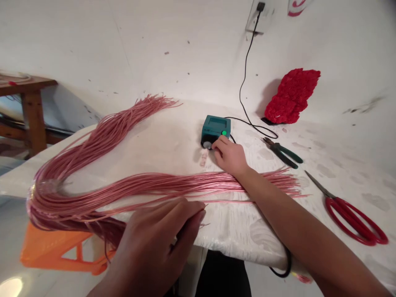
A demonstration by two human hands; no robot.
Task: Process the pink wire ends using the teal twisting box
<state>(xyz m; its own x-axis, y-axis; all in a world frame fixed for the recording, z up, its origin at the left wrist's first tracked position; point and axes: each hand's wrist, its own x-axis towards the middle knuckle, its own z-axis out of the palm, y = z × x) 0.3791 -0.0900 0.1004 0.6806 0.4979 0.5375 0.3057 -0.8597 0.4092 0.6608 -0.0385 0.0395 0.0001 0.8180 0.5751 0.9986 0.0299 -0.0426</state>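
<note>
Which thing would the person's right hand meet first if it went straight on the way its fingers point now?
The right hand would probably meet the teal electronic box first, at its front edge. The fingertips look almost against it, though depth is unclear.

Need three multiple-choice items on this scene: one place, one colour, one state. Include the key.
1. What is the right hand nearest?
A) orange stool
B) teal box
C) green pliers

2. What colour are the scissors' handles?
A) green
B) black
C) red

3. How do the pink wires lie?
A) wound on a spool
B) sealed in a bag
C) loose across the table

Answers:
1. B, its fingers reach the box's front.
2. C, the red loops show at right.
3. C, the strands lie spread on the tabletop.
</note>
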